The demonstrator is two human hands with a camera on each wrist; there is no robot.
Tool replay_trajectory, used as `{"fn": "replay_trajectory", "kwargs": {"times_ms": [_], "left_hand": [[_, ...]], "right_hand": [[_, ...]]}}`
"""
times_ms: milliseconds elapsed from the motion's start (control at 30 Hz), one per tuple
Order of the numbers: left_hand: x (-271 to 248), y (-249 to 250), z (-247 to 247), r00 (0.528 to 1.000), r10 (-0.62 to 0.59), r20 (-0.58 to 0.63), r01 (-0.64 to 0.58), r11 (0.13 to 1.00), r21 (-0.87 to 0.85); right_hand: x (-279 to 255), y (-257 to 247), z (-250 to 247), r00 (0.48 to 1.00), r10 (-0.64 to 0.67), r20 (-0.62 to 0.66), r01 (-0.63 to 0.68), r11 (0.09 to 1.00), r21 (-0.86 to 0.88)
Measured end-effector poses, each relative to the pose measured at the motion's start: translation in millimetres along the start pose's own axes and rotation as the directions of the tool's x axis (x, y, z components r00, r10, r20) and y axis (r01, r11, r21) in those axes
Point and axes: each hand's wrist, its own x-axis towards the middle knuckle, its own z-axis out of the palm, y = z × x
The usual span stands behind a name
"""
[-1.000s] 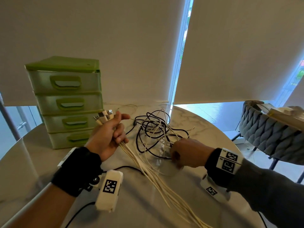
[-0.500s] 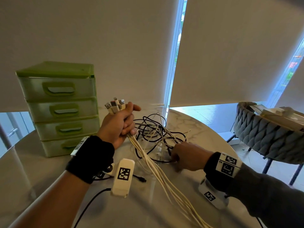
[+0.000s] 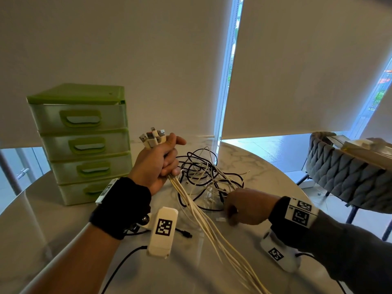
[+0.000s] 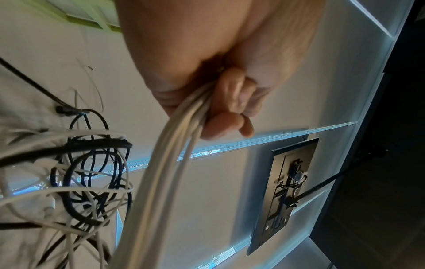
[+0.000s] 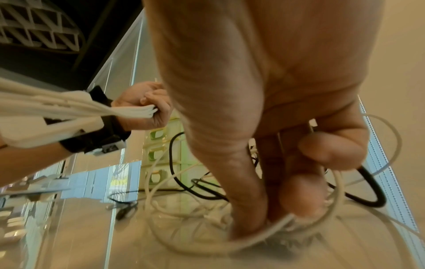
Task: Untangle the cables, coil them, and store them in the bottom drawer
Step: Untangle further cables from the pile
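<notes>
My left hand (image 3: 161, 164) is raised above the table and grips a bundle of white cables (image 3: 203, 221), their plugs (image 3: 152, 137) sticking up out of the fist; the strands trail down toward me. The left wrist view shows the same bundle (image 4: 165, 172) leaving the curled fingers (image 4: 230, 109). A tangle of black and white cables (image 3: 203, 177) lies on the table behind. My right hand (image 3: 244, 206) is down at the tangle's near edge, fingers curled round a thin white cable (image 5: 264, 234) in the right wrist view. The green drawer unit (image 3: 84, 143) stands at left, its drawers closed.
The round marble table (image 3: 265, 166) curves away at right. A grey quilted chair (image 3: 350, 172) stands beyond that edge. A loose black cable with a plug (image 3: 184, 233) lies near my left wrist. Blinds cover the windows behind.
My left hand has lifted the white bundle higher and a little to the right. My right hand has stayed low at the tangle and drawn slightly toward me.
</notes>
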Motion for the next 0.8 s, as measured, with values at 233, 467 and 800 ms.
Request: {"fn": "replay_trajectory", "kwargs": {"times_ms": [233, 467, 800], "left_hand": [[-3, -1, 4, 0.998, -0.032, -0.056, 0.036, 0.997, 0.071], [-15, 3, 15, 0.999, 0.017, 0.031, -0.02, 0.994, 0.106], [-22, 1, 17, 0.998, 0.054, 0.021, -0.057, 0.991, 0.125]], "right_hand": [[-28, -4, -70, 0.839, 0.066, -0.541, 0.328, 0.732, 0.597], [-13, -44, -69, 0.8, -0.051, -0.598, 0.489, 0.634, 0.599], [-10, -64, -80, 0.76, -0.127, -0.637, 0.561, 0.624, 0.545]]}}
